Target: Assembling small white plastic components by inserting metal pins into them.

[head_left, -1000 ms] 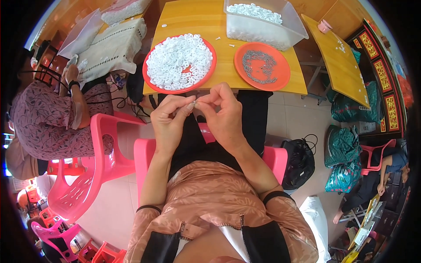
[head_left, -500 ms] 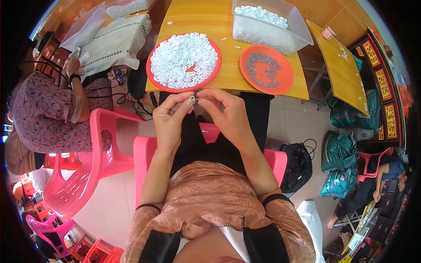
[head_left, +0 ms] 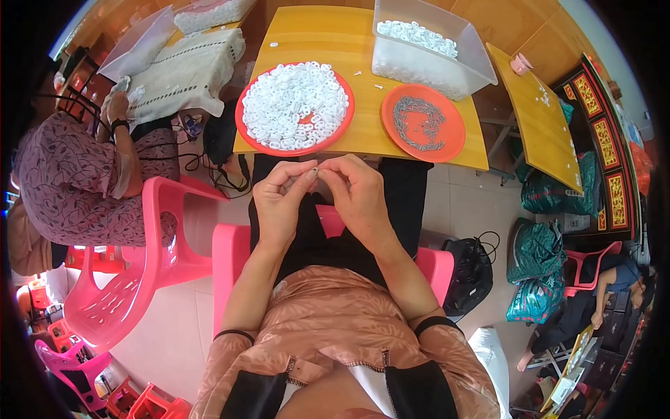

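Just past my lap, in front of the table edge, my two hands meet at the fingertips. My left hand (head_left: 283, 199) is closed, pinching a small white plastic clip (head_left: 316, 170) between thumb and index finger. My right hand (head_left: 359, 199) is closed against it, its thumb and finger on what looks like a thin metal nail, mostly hidden by the fingertips. Straight ahead on the table, a red plate (head_left: 296, 151) bears a heap of white plastic clips (head_left: 293, 98). To its right lies an orange-red plate (head_left: 455, 126) with a curved band of thin grey nails (head_left: 403, 128).
A clear plastic tub (head_left: 478, 66) of white pieces stands on the yellow table (head_left: 317, 31). At left, a person (head_left: 84, 181) sits by a cloth-covered table; a pink chair (head_left: 157, 230) is beside me. Black bag (head_left: 467, 276) and green sacks (head_left: 534, 255) lie right.
My hands have drawn closer together, and the white clip, plainly visible before, is now mostly covered by my fingertips. The view has shifted slightly, so the table sits lower.
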`<state>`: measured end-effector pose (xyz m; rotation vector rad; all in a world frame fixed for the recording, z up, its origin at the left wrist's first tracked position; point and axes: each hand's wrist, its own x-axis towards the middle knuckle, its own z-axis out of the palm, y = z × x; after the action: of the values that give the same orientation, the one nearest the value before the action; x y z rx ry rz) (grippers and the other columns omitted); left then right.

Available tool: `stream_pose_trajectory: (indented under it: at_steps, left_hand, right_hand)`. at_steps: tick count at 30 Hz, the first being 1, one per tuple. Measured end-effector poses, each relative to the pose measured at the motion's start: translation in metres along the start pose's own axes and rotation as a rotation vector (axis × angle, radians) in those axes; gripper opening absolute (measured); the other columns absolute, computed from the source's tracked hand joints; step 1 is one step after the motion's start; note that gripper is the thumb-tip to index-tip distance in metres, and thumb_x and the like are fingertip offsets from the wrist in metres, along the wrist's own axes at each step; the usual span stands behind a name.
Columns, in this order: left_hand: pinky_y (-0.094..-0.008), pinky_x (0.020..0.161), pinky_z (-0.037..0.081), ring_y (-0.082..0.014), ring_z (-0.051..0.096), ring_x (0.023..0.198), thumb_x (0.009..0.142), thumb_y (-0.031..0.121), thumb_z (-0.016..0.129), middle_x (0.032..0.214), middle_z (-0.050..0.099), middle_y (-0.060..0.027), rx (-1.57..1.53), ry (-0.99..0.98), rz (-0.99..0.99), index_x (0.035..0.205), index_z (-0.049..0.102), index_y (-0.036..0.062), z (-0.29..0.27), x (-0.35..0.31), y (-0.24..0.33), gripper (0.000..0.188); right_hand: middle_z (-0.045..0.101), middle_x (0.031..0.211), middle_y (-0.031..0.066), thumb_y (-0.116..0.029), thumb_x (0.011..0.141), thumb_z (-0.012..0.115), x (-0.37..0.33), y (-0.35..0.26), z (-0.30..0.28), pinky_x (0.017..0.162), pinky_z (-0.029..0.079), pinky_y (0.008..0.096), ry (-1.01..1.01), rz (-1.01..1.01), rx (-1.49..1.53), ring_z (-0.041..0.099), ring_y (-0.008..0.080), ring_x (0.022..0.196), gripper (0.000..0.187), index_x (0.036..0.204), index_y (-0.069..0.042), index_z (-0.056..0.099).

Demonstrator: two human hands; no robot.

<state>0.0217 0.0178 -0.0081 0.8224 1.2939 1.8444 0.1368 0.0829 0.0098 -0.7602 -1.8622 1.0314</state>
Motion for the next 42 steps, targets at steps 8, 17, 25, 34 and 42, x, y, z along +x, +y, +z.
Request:
stream_pose_trajectory:
  at_steps: [8, 17, 25, 34, 42]
  left_hand:
    - [-0.018, 0.067, 0.046, -0.0066, 0.059, 0.073, 0.083, 0.002, 0.062, 0.084, 0.064, -0.0025, -0.064, 0.063, -0.118, 0.1, 0.064, -0.0005, -0.015, 0.011, -0.01, 0.017]
    - [-0.0186, 0.067, 0.047, -0.0078, 0.06, 0.072, 0.084, 0.004, 0.062, 0.085, 0.064, -0.0025, -0.145, 0.11, -0.166, 0.102, 0.063, 0.0007, -0.025, 0.017, -0.011, 0.018]
    - [-0.0191, 0.068, 0.047, -0.0084, 0.059, 0.073, 0.084, 0.005, 0.062, 0.084, 0.064, -0.0031, -0.256, 0.131, -0.21, 0.102, 0.062, -0.0002, -0.032, 0.02, -0.011, 0.019]
    - [-0.0193, 0.068, 0.047, -0.0092, 0.06, 0.073, 0.084, 0.005, 0.062, 0.086, 0.064, -0.0045, -0.351, 0.108, -0.219, 0.101, 0.062, -0.0003, -0.03, 0.018, -0.001, 0.018]
    - [-0.02, 0.068, 0.05, -0.011, 0.063, 0.079, 0.086, 0.005, 0.06, 0.092, 0.065, -0.0082, -0.301, 0.064, -0.213, 0.101, 0.061, -0.0004, -0.012, 0.009, 0.015, 0.016]
  right_hand:
    - [0.064, 0.073, 0.0161, -0.017, 0.08, 0.061, 0.041, 0.033, -0.002, 0.061, 0.048, 0.0355, -0.149, 0.171, -0.042, 0.063, 0.0282, 0.065, 0.02, 0.081, 0.002, 0.065]
    - [0.064, 0.074, 0.0185, -0.014, 0.076, 0.061, 0.124, 0.101, 0.062, 0.067, 0.051, 0.0391, -0.091, -0.209, -0.7, 0.063, 0.034, 0.073, 0.016, 0.077, 0.0, 0.066]
    - [0.064, 0.071, 0.0201, -0.004, 0.071, 0.057, 0.132, 0.089, 0.073, 0.062, 0.053, 0.0402, -0.279, -0.254, -0.915, 0.066, 0.0335, 0.069, 0.009, 0.07, 0.0, 0.065]
    - [0.067, 0.077, 0.0096, -0.007, 0.081, 0.062, 0.085, 0.026, 0.011, 0.057, 0.049, 0.0231, -0.293, 0.457, 0.452, 0.063, 0.0128, 0.068, 0.02, 0.099, 0.0, 0.066]
    - [0.066, 0.091, 0.0074, -0.005, 0.082, 0.063, 0.036, 0.012, -0.011, 0.062, 0.05, 0.0204, -0.297, 0.537, 0.743, 0.062, 0.0101, 0.073, 0.025, 0.106, 0.002, 0.062]
